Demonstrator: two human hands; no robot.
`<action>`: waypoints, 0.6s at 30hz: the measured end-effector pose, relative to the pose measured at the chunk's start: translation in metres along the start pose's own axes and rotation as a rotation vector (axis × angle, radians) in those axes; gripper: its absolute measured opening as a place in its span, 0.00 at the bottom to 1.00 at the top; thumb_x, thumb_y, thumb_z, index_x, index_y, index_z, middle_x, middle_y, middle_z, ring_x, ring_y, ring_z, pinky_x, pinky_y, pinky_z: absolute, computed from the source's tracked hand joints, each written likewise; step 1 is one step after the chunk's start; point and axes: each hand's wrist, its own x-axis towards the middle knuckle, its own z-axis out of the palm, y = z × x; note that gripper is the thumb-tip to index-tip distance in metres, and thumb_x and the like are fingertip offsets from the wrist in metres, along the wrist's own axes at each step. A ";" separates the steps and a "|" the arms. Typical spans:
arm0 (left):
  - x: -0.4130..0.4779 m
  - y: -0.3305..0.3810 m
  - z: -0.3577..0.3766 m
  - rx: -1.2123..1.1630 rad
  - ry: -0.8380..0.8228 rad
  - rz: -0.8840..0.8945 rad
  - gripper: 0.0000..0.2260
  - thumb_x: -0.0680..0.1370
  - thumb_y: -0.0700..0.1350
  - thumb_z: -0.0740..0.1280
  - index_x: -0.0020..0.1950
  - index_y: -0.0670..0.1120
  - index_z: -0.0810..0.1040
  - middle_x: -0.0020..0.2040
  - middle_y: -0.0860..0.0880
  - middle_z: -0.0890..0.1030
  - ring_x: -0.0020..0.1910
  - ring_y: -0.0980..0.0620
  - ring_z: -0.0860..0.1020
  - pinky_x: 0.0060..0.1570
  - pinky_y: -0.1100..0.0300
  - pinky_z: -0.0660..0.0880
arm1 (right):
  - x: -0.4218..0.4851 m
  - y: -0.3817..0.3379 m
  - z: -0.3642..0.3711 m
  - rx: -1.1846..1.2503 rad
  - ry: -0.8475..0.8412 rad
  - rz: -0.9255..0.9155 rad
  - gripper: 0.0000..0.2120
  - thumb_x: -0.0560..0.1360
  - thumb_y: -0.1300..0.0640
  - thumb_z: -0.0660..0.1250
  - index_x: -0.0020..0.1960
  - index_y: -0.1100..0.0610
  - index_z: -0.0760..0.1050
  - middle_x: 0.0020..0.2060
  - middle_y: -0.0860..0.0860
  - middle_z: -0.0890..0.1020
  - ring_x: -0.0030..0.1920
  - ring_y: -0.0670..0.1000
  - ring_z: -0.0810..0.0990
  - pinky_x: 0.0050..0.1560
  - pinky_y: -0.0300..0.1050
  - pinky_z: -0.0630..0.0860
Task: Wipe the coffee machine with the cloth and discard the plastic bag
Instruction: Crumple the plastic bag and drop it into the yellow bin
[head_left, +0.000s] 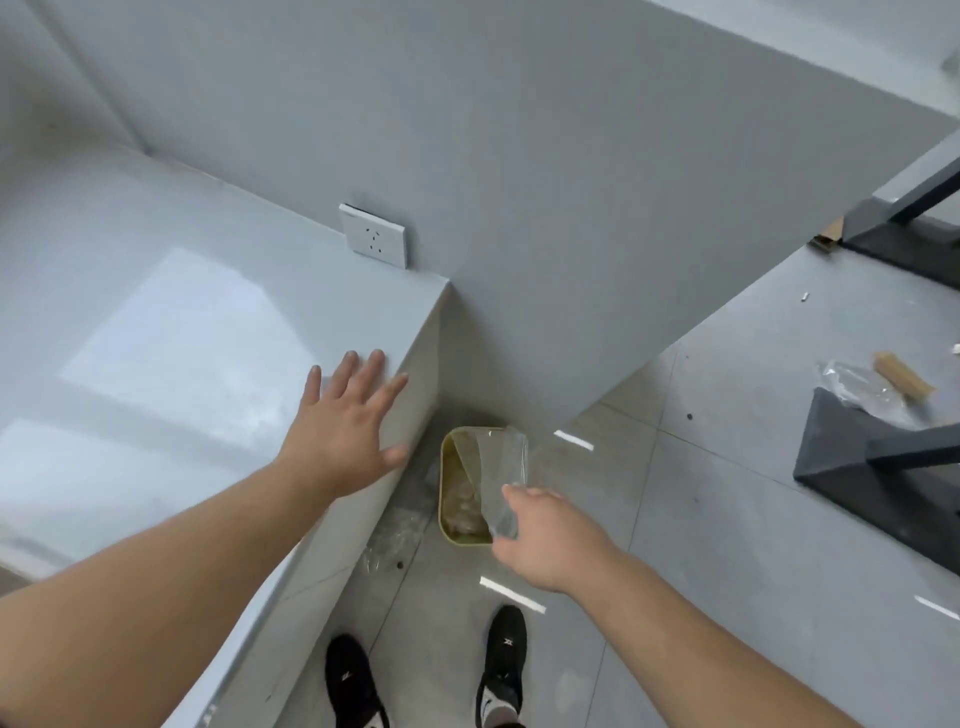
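Over the small yellow-green waste bin (445, 470) on the floor, the right hand (553, 543) held a clear plastic bag (503, 475), pinched at its lower end between thumb and fingers, with the rest of the film standing up over the bin's opening. The bin sat tucked against the end of the desk (156, 338), near the wall. It already held crumpled pale material, not identifiable.

Left hand (345, 423): open, fingers spread, palm flat on the desk near its corner, grasping nothing; judged to be bracing the lean.

Handling, judged from appearance: the bag was thin transparent film, very light, limp, slick, not fragile. It would likely drift or cling on release rather than drop straight, so the hand should be low and centred over the opening before letting go. The pinch at one edge looked adequate; no firmer hold seemed needed. A scrap of similar clear film (392, 535) lay on the floor beside the bin, which suggests misses are easy.

Coffee machine and cloth: not in view; wiping stage could not be judged.

Writing: none legible. A white wall socket (373, 235) carried no readable marking. The black shoes (503, 660) showed a white mark, too small to read. The bag appeared unprinted.
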 end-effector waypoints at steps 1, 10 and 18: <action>0.003 -0.003 0.006 0.010 0.009 0.004 0.39 0.76 0.70 0.55 0.85 0.59 0.52 0.87 0.48 0.44 0.85 0.42 0.42 0.81 0.34 0.46 | 0.009 0.003 0.003 -0.004 -0.007 0.000 0.36 0.78 0.43 0.62 0.82 0.54 0.59 0.80 0.53 0.67 0.79 0.56 0.63 0.77 0.51 0.64; 0.010 -0.010 0.037 -0.005 0.175 0.028 0.27 0.77 0.62 0.59 0.76 0.60 0.68 0.86 0.47 0.56 0.85 0.41 0.52 0.80 0.33 0.50 | 0.090 0.010 0.029 0.059 -0.065 0.024 0.36 0.78 0.42 0.62 0.82 0.52 0.60 0.80 0.52 0.66 0.79 0.55 0.65 0.74 0.51 0.67; 0.012 -0.013 0.046 0.006 0.219 0.037 0.27 0.76 0.62 0.61 0.76 0.58 0.70 0.85 0.46 0.56 0.84 0.39 0.54 0.79 0.32 0.50 | 0.145 0.015 0.057 0.156 -0.140 0.079 0.35 0.73 0.42 0.62 0.77 0.53 0.67 0.73 0.54 0.74 0.70 0.58 0.74 0.63 0.52 0.74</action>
